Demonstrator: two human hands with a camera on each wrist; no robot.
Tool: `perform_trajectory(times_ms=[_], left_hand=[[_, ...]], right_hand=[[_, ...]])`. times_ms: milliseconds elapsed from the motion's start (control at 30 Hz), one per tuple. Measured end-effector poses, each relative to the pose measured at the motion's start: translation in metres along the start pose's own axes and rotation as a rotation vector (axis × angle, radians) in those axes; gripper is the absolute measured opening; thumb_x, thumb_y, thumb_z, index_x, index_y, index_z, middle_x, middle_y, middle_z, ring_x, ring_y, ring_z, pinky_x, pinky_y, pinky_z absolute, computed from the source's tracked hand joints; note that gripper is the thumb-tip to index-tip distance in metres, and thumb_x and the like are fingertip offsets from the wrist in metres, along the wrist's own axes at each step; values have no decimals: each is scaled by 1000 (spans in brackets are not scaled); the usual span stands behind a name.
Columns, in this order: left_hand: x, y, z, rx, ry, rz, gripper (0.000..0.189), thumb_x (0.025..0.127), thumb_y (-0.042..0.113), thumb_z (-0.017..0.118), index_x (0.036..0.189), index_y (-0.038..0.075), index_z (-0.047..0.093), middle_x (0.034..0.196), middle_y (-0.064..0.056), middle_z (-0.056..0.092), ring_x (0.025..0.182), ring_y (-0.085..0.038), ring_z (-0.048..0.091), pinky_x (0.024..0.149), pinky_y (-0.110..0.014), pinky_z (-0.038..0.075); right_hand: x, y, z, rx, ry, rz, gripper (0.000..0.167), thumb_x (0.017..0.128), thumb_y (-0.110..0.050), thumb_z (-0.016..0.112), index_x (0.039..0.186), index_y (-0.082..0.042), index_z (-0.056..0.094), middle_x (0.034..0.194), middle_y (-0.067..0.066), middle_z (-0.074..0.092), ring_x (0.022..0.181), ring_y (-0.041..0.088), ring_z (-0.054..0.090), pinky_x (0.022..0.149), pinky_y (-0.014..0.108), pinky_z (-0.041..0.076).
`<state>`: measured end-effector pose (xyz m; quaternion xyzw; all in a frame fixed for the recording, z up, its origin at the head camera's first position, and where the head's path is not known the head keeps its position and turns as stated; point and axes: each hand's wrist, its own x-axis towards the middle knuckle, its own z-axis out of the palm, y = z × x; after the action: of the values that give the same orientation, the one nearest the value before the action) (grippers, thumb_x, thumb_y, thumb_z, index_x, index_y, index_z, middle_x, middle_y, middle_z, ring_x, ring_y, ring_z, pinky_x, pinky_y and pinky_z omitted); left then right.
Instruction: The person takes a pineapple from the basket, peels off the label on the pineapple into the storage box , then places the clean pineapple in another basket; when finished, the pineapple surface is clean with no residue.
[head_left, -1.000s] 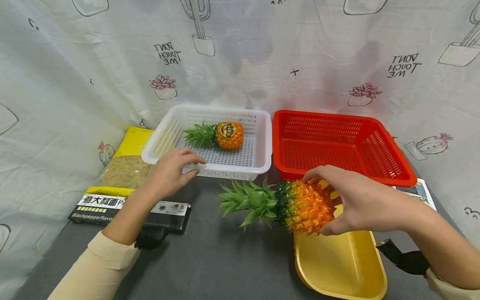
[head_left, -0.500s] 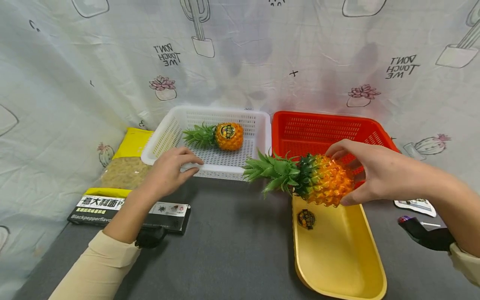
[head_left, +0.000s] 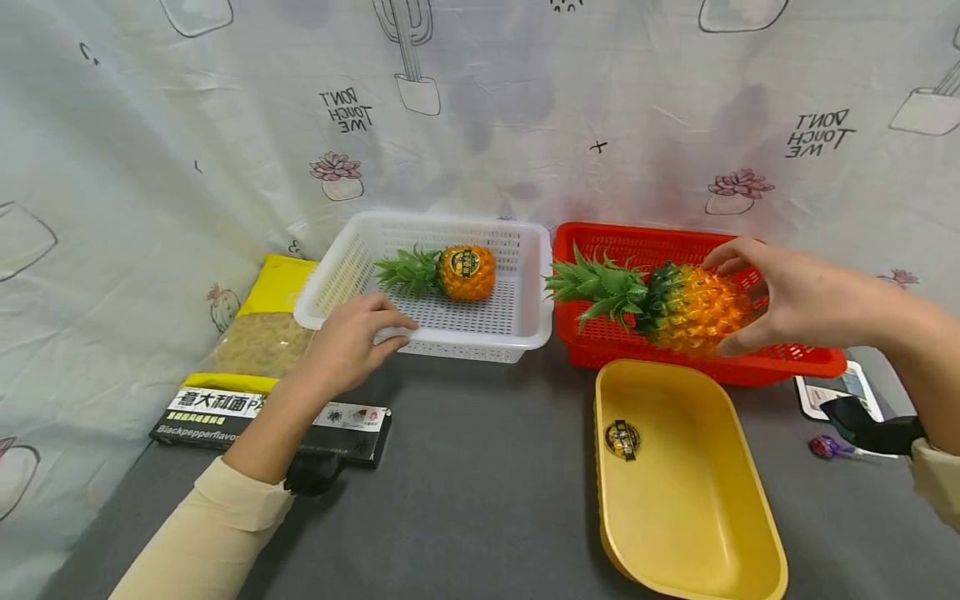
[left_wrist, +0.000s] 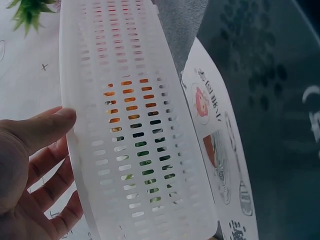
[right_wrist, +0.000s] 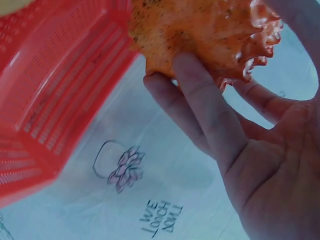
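Note:
My right hand (head_left: pixel 806 296) grips an orange toy pineapple (head_left: pixel 693 312) by its rounded base, its green leaves pointing left. It is held above the red basket (head_left: pixel 795 354). Fingertips (right_wrist: pixel 192 75) press against the fruit in the right wrist view. At the front rim of the white basket (head_left: pixel 480 340), my left hand (head_left: pixel 356 337) has its thumb and fingers on either side of the edge; the left wrist view shows the thumb (left_wrist: pixel 57 122) at this rim. A second toy pineapple (head_left: pixel 467 273) with a round label lies inside the white basket.
A yellow bin (head_left: pixel 682 492) with a round black sticker (head_left: pixel 622 439) stands in front of the red basket. At left lie a black pasta box (head_left: pixel 352 433) and a yellow pasta bag (head_left: pixel 262 333). A lollipop (head_left: pixel 828 447) and a white card (head_left: pixel 843 387) are at right.
My right hand has carried the pineapple up, rightward and away from me, from over the yellow bin to over the red basket. My left hand has stayed at the white basket's rim.

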<state>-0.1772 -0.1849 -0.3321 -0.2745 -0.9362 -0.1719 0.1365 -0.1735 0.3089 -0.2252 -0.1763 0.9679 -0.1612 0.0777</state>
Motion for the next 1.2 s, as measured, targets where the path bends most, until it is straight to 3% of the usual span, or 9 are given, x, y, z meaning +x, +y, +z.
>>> perform_trajectory(times_ms=[333, 600, 867, 1067, 1200], left_hand=[[-1, 2, 1, 22, 18, 16, 19, 90, 10, 80, 109, 14, 81, 99, -5, 66, 89, -27, 62, 78, -43, 50], [-2, 3, 1, 21, 16, 11, 19, 90, 11, 80, 108, 14, 81, 100, -5, 66, 90, -26, 62, 78, -41, 51], [-3, 3, -1, 16, 17, 3, 18, 91, 10, 79, 108, 15, 81, 98, -3, 66, 89, -26, 63, 78, -43, 51], [-3, 4, -1, 12, 11, 3, 18, 92, 10, 78, 108, 15, 81, 97, -3, 66, 87, -24, 62, 75, -41, 49], [-2, 4, 0, 21, 14, 0, 18, 90, 11, 79, 108, 15, 81, 97, -3, 66, 87, -24, 62, 76, -40, 49]], right_hand=[[13, 32, -15, 32, -10, 81, 93, 73, -24, 95, 145, -5, 38, 139, 33, 49, 103, 39, 64, 80, 50, 54], [28, 46, -19, 44, -38, 87, 91, 76, -23, 93, 145, 0, 36, 141, 38, 45, 118, 51, 51, 91, 66, 47], [52, 56, -9, -16, -80, 69, 86, 75, -21, 92, 138, 7, 41, 132, 37, 52, 114, 49, 55, 91, 66, 48], [71, 59, 1, -46, -74, 74, 82, 72, -19, 93, 132, 10, 45, 115, 28, 60, 100, 39, 58, 85, 52, 50], [81, 61, 6, -65, -86, 82, 82, 70, -18, 93, 131, 10, 45, 112, 28, 59, 96, 38, 55, 87, 54, 48]])
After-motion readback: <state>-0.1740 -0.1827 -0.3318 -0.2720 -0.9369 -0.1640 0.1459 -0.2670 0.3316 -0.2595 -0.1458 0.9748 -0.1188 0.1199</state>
